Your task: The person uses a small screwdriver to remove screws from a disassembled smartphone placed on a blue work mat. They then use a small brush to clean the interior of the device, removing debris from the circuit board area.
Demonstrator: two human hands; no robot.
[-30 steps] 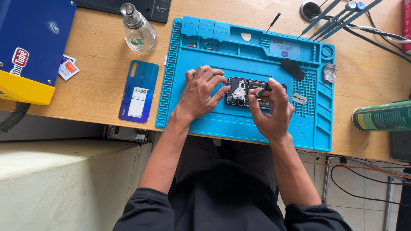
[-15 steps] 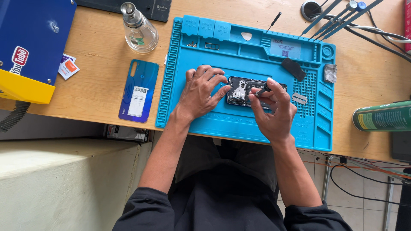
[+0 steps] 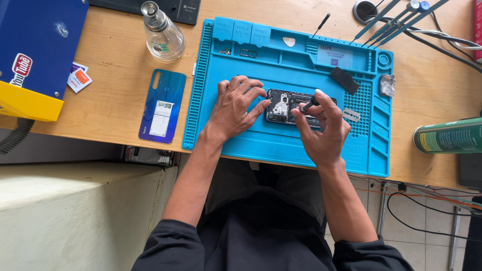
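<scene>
An opened phone (image 3: 285,105) with its inner boards showing lies in the middle of a blue repair mat (image 3: 261,145). My left hand (image 3: 235,106) rests flat on the mat and presses the phone's left end with its fingertips. My right hand (image 3: 324,128) is shut on a small black screwdriver (image 3: 310,104), whose tip points down into the phone's right half. The right hand covers the phone's right end.
The phone's blue back cover (image 3: 162,105) lies on the wooden desk left of the mat. A glass bottle (image 3: 161,32) stands behind it. A black part (image 3: 344,80), a razor blade (image 3: 351,115), tweezers (image 3: 391,22) and a green can (image 3: 449,135) lie right.
My right hand has shifted slightly over the phone with the screwdriver. The left hand has stayed put on the phone's left end.
</scene>
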